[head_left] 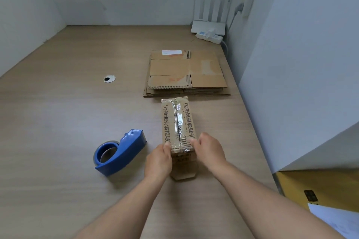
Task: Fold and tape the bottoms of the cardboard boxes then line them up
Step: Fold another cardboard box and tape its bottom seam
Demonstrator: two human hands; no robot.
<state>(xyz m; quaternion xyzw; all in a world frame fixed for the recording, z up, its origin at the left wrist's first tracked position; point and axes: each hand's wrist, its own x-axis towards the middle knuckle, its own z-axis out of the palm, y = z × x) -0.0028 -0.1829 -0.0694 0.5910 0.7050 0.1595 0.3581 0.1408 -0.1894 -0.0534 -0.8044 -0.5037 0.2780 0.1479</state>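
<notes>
Both hands, left hand (pixel 159 159) and right hand (pixel 208 148), grip small brown cardboard box (pixel 177 122) at centre, seam taped. Flat cardboard stack (pixel 186 72) above: untouched. Blue tape dispenser (pixel 120 153) idle left.

Lower flattened boxes (pixel 184 92) were mostly hidden under the top one; right edge cropped yellow carton (pixel 318 186), white sheet (pixel 336 221).

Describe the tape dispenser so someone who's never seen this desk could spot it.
On the wooden desk, look just left of the small taped cardboard box. The tape dispenser lies there. It is the only blue thing; the box and the flattened boxes beyond are brown.
</notes>
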